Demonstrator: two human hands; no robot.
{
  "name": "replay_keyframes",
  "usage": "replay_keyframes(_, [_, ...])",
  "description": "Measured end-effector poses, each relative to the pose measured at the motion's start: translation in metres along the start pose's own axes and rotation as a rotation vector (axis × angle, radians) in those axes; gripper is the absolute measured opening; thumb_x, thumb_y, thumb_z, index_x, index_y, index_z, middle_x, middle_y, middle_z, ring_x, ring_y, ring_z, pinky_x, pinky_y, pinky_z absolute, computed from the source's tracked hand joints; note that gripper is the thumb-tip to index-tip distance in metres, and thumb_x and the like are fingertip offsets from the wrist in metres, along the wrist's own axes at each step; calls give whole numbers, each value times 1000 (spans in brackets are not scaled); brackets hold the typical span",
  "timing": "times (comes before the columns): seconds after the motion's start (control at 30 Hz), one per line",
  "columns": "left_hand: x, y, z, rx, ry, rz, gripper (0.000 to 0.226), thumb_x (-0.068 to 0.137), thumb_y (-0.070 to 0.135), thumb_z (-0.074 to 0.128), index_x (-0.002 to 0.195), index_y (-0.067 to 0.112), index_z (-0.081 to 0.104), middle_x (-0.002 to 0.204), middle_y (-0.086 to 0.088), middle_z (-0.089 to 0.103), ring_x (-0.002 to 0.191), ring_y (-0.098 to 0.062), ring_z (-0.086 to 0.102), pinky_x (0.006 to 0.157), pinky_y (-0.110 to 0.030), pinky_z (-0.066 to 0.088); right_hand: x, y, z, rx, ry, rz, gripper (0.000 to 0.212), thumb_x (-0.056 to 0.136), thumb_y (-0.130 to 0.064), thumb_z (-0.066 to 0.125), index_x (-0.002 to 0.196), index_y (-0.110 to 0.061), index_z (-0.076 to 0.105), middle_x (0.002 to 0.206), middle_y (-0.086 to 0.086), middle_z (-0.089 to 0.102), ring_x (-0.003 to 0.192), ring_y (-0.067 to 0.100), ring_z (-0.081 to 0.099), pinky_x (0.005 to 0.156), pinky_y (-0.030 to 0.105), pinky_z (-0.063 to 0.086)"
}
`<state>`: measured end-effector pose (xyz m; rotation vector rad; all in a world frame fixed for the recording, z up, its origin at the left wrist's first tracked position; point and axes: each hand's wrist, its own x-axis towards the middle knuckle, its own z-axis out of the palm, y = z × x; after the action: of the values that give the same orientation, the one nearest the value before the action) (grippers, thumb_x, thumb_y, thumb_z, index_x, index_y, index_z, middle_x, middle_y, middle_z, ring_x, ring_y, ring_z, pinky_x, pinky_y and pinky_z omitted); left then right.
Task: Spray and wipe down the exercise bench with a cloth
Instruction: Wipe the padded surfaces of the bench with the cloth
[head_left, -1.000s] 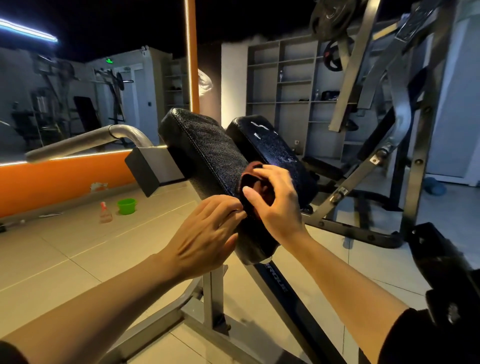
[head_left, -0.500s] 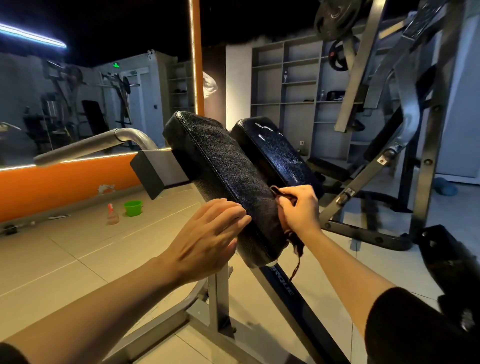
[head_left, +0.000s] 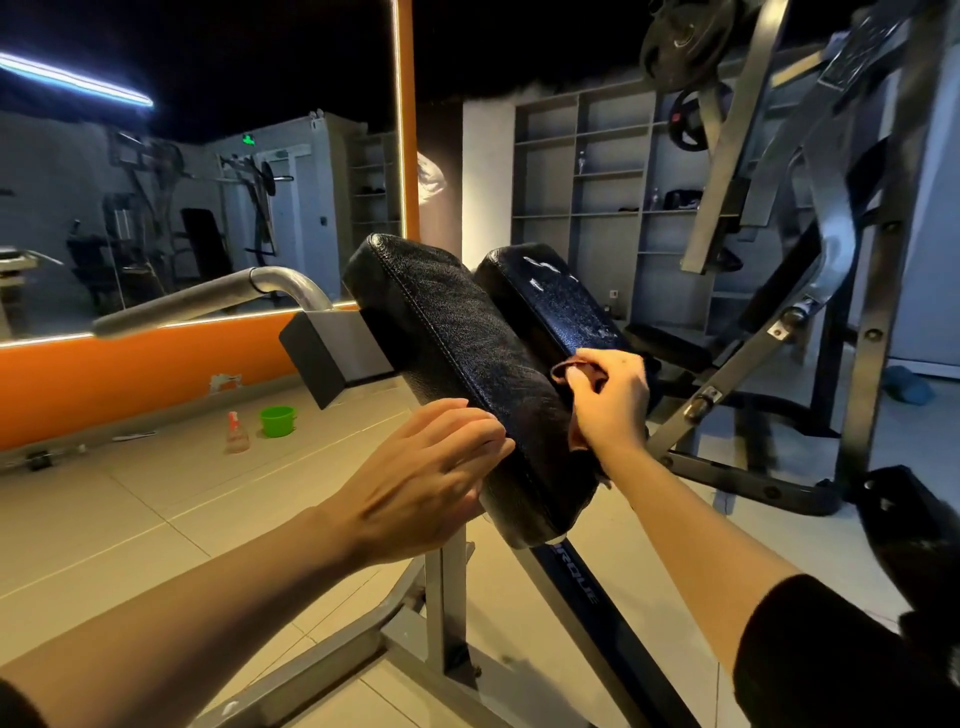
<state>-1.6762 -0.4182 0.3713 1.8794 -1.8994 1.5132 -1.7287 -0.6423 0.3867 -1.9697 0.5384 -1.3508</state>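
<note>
Two black padded cushions form the exercise bench: a left pad (head_left: 457, 353) and a right pad (head_left: 561, 306) with wet streaks on it. My right hand (head_left: 610, 400) grips a dark reddish cloth (head_left: 569, 370) in the gap between the pads, against the left pad's right side. Most of the cloth is hidden by the hand and pad. My left hand (head_left: 431, 478) rests with straight fingers on the left pad's lower left edge. A spray bottle (head_left: 236, 432) stands on the floor far left, away from both hands.
A green bucket (head_left: 278, 420) sits by the spray bottle near the orange wall base. The bench's grey steel frame (head_left: 447, 613) and a grey handle bar (head_left: 208, 299) stand below and left. A black plate-loaded machine (head_left: 810, 322) crowds the right side. Tiled floor lies around.
My right hand slid the cloth off the left pad's top face, down into the gap between the pads, then slightly back up. My left hand stayed on the pad.
</note>
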Motion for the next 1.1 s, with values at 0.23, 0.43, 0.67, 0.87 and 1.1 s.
replay_keyframes(0.23, [9,-17,-8,2,-34,-8,39,82,20,62,119,7,67,117,-12,64,115,-21,45,108,-33,27,-4,-33,14,54,-360,-621,44,85,-1,64,128,-13,63,143,3,51,133,10,44,114,17,26])
replay_keyframes(0.43, [15,-44,-24,45,-79,19,39,88,23,47,118,7,67,114,-9,63,112,-20,47,106,-34,29,23,-11,19,-82,-59,-242,28,85,-1,65,111,-10,71,119,10,61,115,26,56,94,15,34])
replay_keyframes(0.67, [31,-91,-35,105,-144,-16,43,91,32,41,118,9,65,117,-10,63,111,-24,56,101,-36,43,8,-67,46,76,-415,-746,45,94,0,50,137,-11,52,151,3,40,143,14,28,119,27,21])
replay_keyframes(0.87, [23,-101,-16,75,-98,-79,42,91,30,45,126,9,57,121,-11,60,115,-23,51,98,-35,45,44,-40,40,26,-4,-283,51,76,5,71,125,-12,64,128,11,59,117,24,56,99,13,33])
replay_keyframes(1.1, [18,-103,-10,67,72,-89,35,91,28,48,121,10,50,119,-12,59,111,-22,48,98,-28,40,30,-109,59,66,-342,-794,35,91,-22,64,126,-16,64,131,4,55,120,17,50,103,25,41])
